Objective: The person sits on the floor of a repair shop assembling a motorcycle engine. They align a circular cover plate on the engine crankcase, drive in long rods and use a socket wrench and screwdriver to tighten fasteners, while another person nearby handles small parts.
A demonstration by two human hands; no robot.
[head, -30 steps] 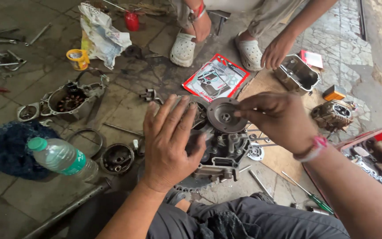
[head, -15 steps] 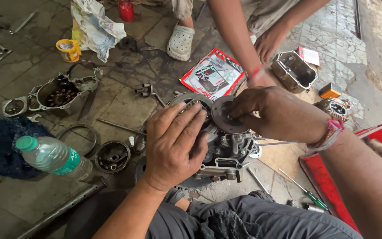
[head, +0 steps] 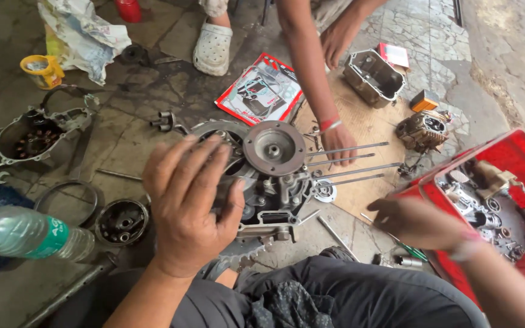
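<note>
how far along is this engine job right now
Done: the engine case lies opened on the floor with a round disc seated on top and four long studs sticking out. In hand: the left hand rests on the case; the right hand is off it, near the red tray. Left: a side cover, a cylinder part and a gasket pack lie loose.

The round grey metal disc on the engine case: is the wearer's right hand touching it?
Apart. The head view shows the right hand well off the disc.
</note>
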